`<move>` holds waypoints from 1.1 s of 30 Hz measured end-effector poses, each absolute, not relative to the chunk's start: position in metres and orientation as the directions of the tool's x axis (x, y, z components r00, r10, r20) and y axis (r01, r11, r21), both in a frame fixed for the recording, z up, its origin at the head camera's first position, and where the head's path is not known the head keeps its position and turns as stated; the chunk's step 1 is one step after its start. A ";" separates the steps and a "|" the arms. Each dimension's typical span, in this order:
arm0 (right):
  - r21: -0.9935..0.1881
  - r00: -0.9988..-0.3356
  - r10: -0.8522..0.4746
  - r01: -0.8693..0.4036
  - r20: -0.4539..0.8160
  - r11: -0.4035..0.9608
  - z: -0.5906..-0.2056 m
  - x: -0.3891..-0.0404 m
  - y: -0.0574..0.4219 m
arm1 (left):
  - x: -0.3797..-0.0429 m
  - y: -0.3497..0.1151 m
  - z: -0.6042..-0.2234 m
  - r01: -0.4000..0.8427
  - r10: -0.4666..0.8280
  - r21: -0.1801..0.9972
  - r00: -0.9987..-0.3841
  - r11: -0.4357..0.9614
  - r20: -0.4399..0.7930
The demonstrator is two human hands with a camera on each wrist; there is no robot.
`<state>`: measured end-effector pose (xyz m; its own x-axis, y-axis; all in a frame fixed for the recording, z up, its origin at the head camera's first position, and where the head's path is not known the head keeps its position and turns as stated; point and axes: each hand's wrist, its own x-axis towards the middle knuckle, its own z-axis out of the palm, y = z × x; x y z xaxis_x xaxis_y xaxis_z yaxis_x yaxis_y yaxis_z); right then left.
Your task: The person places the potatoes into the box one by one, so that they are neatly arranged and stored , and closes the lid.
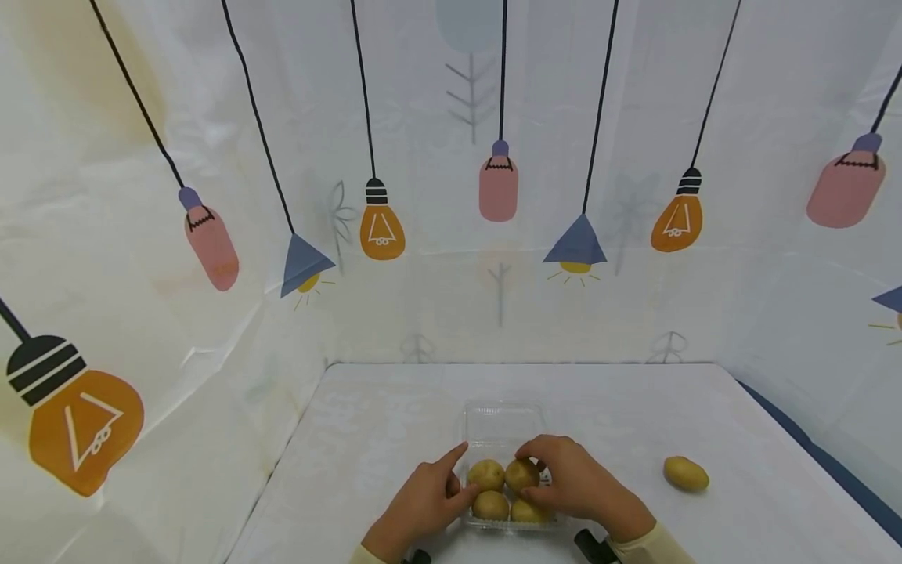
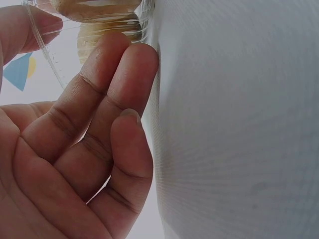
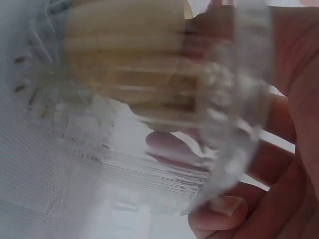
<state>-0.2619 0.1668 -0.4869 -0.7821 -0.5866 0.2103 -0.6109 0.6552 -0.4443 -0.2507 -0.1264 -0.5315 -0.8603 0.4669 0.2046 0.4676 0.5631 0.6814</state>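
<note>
A clear plastic clamshell box [image 1: 510,526] sits on the table with its lid [image 1: 502,423] folded back away from me. Several yellow-brown potatoes fill its base, among them one at back left [image 1: 485,475] and one at front left [image 1: 490,506]. My right hand [image 1: 574,478] reaches over the right wall and holds the back-right potato [image 1: 521,475] between thumb and fingers. At the left wall is my left hand [image 1: 426,501], index finger extended along the side and thumb at the rim; its other fingertips [image 2: 137,64] rest by the clear wall, loosely bent.
A single potato [image 1: 686,474] lies on the white table [image 1: 395,407], to the right of the box. Behind and to the left hangs a pale curtain [image 1: 423,298] printed with lamps.
</note>
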 end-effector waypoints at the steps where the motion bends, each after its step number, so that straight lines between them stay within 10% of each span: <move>1: -0.433 -0.784 -0.582 -0.611 0.216 0.663 -0.487 -0.261 0.167 | -0.251 -0.126 -0.531 0.469 0.468 0.682 -0.859 0.562 0.205; 33: -0.456 -0.790 -0.584 -0.596 0.186 0.661 -0.491 -0.265 0.167 | -0.251 -0.127 -0.531 0.451 0.467 0.696 -0.865 0.558 0.186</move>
